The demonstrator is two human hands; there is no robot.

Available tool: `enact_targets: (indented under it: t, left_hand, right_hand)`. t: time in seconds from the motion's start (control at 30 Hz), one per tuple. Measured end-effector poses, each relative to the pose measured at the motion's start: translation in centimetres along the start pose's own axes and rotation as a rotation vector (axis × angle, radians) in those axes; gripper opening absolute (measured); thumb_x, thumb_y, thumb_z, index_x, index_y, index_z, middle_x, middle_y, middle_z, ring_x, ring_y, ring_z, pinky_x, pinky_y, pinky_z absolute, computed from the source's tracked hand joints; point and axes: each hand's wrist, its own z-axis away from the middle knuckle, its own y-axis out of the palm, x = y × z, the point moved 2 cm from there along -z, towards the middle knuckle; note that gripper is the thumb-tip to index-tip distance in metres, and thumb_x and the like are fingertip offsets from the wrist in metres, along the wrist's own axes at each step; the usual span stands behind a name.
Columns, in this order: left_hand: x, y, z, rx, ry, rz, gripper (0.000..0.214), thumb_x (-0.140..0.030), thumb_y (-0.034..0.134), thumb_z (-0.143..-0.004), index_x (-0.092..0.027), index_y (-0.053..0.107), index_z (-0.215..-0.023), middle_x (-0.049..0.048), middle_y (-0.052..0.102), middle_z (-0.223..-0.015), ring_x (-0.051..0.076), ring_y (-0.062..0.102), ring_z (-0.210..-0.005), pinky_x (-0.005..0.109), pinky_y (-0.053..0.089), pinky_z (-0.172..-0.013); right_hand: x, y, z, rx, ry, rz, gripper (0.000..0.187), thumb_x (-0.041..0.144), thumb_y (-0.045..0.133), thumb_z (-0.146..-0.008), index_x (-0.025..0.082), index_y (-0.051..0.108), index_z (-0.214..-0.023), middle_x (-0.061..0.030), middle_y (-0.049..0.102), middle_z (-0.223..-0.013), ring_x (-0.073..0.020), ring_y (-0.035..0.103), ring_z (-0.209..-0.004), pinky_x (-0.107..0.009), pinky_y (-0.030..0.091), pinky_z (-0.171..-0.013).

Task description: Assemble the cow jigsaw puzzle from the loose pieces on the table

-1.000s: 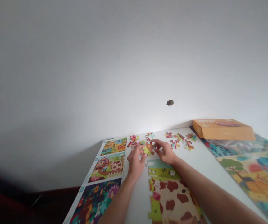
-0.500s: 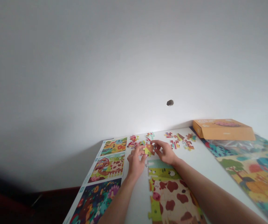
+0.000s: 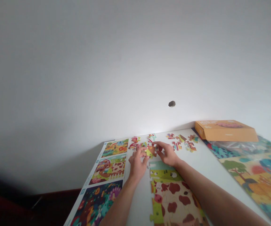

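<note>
A green-and-brown puzzle piece (image 3: 150,151) is between my two hands, just above the partly assembled cow puzzle (image 3: 174,197). My left hand (image 3: 136,163) pinches its left side with thumb and fingers. From the other side, my right hand (image 3: 168,153) curls around its right edge, index finger along the top; a dark red bit of a piece shows under these fingers. Beyond my left fingers lie loose red barn pieces (image 3: 133,145), partly covered. The assembled section shows a spotted cow, sheep and a fence, and my right forearm hides its right side.
Several loose pieces (image 3: 177,145) lie at the table's back right. A reference sheet (image 3: 108,169) with three pictures runs along the left edge. On the right, an orange box (image 3: 227,130) stands behind a plastic bag (image 3: 241,146) and a finished animal puzzle (image 3: 260,175). A wall (image 3: 135,78) rises behind.
Hardly anything differs. Both hands keep the same place around the puzzle piece, with only a very slight shift of the fingers.
</note>
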Motion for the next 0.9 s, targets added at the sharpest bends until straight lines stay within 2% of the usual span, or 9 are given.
enact_targets:
  t: [0.3,0.9]
  left_hand:
    - [0.01,0.03,-0.01,0.016,-0.019,-0.013,0.034,-0.016,0.060,-0.080,-0.024,0.059,-0.113,-0.0024,0.070,-0.081,0.018,0.069,-0.086,0.035,0.051,-0.092]
    - [-0.18,-0.06,0.02,0.015,-0.024,-0.022,0.034,-0.017,0.062,-0.080,-0.024,0.060,-0.113,-0.0013,0.070,-0.084,0.018,0.068,-0.085,0.035,0.051,-0.090]
  right_hand:
    - [-0.30,0.14,0.03,0.000,-0.005,-0.003,0.049,0.007,0.054,-0.078,0.021,0.059,-0.124,-0.0021,0.066,-0.088,-0.0144,0.059,-0.075,-0.028,0.050,-0.074]
    - [-0.25,0.14,0.00,0.008,-0.001,0.000,0.047,0.009,0.055,-0.078,0.022,0.059,-0.124,-0.0024,0.066,-0.088,-0.0143,0.058,-0.074,-0.028,0.050,-0.073]
